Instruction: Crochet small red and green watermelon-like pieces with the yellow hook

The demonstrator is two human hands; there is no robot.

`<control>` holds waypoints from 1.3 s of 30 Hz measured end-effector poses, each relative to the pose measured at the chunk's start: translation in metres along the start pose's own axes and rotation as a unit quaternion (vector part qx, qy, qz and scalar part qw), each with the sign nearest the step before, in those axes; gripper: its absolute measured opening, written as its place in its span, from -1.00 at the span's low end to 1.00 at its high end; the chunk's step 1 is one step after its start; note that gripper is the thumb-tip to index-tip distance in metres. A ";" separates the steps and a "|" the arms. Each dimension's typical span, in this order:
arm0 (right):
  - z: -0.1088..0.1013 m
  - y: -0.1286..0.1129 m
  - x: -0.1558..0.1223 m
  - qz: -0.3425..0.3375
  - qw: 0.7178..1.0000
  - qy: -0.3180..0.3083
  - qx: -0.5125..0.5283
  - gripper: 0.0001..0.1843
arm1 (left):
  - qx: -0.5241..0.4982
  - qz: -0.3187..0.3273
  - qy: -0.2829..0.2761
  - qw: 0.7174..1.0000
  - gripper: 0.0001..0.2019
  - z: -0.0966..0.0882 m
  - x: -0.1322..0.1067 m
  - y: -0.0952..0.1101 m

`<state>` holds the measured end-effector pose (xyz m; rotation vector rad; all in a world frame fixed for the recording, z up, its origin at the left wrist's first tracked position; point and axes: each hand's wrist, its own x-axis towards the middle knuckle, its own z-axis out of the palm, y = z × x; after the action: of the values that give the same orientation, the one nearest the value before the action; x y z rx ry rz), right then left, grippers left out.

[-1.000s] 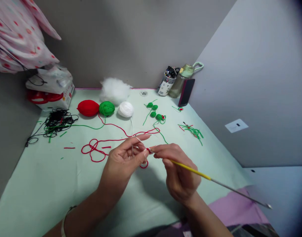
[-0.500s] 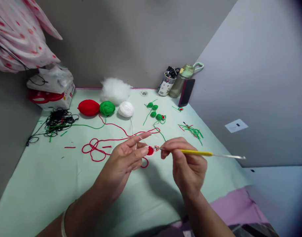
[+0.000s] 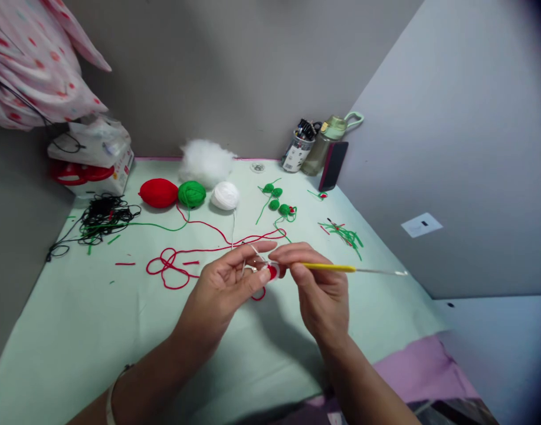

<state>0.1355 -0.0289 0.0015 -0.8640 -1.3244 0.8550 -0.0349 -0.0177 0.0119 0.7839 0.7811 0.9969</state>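
Between the fingertips of my left hand (image 3: 230,283) is a small red and white crochet piece (image 3: 272,272). White yarn runs over my raised left index finger and back to the white yarn ball (image 3: 225,196). My right hand (image 3: 321,289) grips a crochet hook (image 3: 330,267) by its yellow handle. One metal end points left into the crochet piece; the other sticks out to the right. Right fingertips are close beside the piece and partly hide it. A loop of red yarn (image 3: 258,295) hangs below my left fingers.
A red yarn ball (image 3: 159,193), a green yarn ball (image 3: 192,194) and white stuffing (image 3: 207,162) sit at the back. Green crocheted pieces (image 3: 276,192) and yarn scraps (image 3: 346,236) lie right. Tangled black yarn (image 3: 104,218) lies left. A phone (image 3: 334,166) leans on a bottle (image 3: 317,154).
My right hand and the hook have moved left, closer to my left hand. The hook's tip has gone further in past the crochet piece.
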 end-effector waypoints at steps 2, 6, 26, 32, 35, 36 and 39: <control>0.003 -0.001 -0.003 -0.038 0.998 0.006 -0.056 -0.82 | 0.004 0.008 0.019 1.000 -0.70 0.001 0.000 -0.004; 0.005 -0.003 -0.012 -0.141 0.961 -0.025 -0.235 -0.65 | -0.028 -0.011 0.042 0.999 -0.59 0.004 0.000 -0.008; 0.001 0.003 0.000 0.090 0.991 0.017 0.101 -0.86 | -0.008 -0.003 0.012 1.000 -0.70 -0.003 0.005 -0.005; 0.000 -0.002 0.006 0.132 0.977 0.023 0.163 -0.80 | -0.003 -0.008 0.022 1.000 -0.75 -0.003 0.006 -0.003; -0.002 -0.003 0.003 0.111 0.985 0.014 0.128 -0.79 | 0.005 -0.006 0.031 0.999 -0.75 -0.002 0.004 -0.002; -0.003 -0.004 0.002 0.098 0.989 0.011 0.111 -0.79 | 0.007 -0.002 0.035 0.999 -0.75 -0.002 0.003 -0.002; -0.004 -0.006 -0.002 0.033 0.999 0.004 0.034 -0.79 | 0.020 0.015 0.054 0.998 -0.76 -0.001 0.000 -0.001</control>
<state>0.1392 -0.0337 0.0058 -0.8612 -1.2585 0.9426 -0.0352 -0.0175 0.0106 0.7830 0.8879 1.0591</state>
